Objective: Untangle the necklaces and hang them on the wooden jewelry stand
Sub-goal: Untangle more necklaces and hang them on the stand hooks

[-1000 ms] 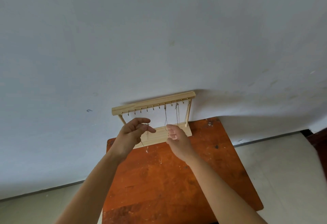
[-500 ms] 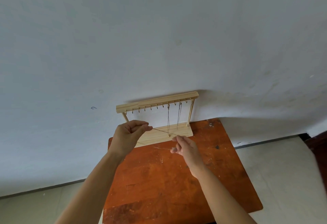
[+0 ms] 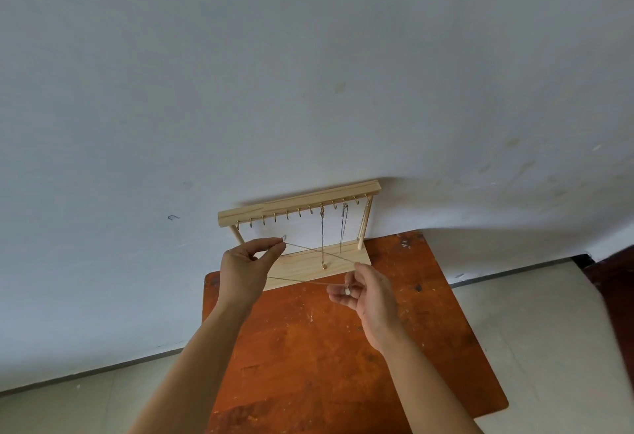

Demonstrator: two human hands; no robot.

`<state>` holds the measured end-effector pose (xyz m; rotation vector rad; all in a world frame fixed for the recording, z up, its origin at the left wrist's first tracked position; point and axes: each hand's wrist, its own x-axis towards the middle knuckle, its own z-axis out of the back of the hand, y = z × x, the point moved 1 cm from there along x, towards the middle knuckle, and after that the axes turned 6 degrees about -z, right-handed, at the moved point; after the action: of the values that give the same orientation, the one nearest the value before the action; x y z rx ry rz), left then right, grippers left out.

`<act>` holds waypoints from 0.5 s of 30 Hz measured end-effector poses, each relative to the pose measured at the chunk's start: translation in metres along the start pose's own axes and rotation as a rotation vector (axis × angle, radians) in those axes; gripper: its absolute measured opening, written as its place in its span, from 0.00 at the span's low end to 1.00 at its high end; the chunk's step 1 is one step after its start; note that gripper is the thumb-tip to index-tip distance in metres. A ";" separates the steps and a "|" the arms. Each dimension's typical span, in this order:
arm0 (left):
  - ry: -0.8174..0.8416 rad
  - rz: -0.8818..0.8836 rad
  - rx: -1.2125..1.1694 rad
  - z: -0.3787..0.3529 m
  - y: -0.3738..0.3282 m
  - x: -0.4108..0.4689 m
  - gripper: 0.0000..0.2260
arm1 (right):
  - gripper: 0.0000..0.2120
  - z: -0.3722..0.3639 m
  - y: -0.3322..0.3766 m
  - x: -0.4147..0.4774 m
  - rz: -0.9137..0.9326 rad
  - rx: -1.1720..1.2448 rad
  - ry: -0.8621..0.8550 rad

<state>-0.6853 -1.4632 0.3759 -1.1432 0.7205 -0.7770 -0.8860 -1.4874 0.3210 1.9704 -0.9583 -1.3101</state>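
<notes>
Before the wooden jewelry stand [image 3: 298, 203], head view. The left hand [image 3: 245, 267] pinches a thin necklace [image 3: 305, 249] between thumb and forefinger. The right hand [image 3: 368, 293] grips its other part with curled fingers. The chain is stretched above the orange table [image 3: 343, 365] in two strands, one over the other. Whether they are twisted cannot be told.

Judgement: keep tension light, confirm the loop is free of twists, then raise it to an empty hook [image 3: 275, 218] on the left of the bar. The hung necklaces [image 3: 322, 234] dangle directly behind the taut chain and could snag it. The stand backs onto a white wall [image 3: 308, 90], so reach behind it is limited.
</notes>
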 end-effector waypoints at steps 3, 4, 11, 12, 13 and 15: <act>-0.004 0.031 -0.064 0.000 -0.002 0.004 0.05 | 0.10 0.002 -0.002 -0.001 -0.019 -0.001 -0.005; -0.003 0.042 -0.090 0.000 -0.003 0.004 0.06 | 0.08 0.004 -0.003 0.000 -0.027 -0.017 0.000; 0.079 -0.105 -0.024 0.001 -0.022 0.012 0.08 | 0.11 0.026 -0.012 -0.003 -0.039 -0.339 0.089; 0.092 -0.155 0.017 0.000 -0.026 0.014 0.08 | 0.11 0.028 -0.013 -0.004 -0.040 -0.349 0.090; 0.101 -0.203 0.061 0.000 -0.029 0.016 0.08 | 0.10 0.030 -0.014 -0.004 -0.046 -0.345 0.091; 0.095 -0.282 0.145 -0.001 -0.035 0.019 0.08 | 0.09 0.033 -0.016 -0.006 -0.060 -0.326 0.100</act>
<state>-0.6818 -1.4877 0.4072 -1.0933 0.5773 -1.1096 -0.9141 -1.4761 0.2998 1.8033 -0.5982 -1.2949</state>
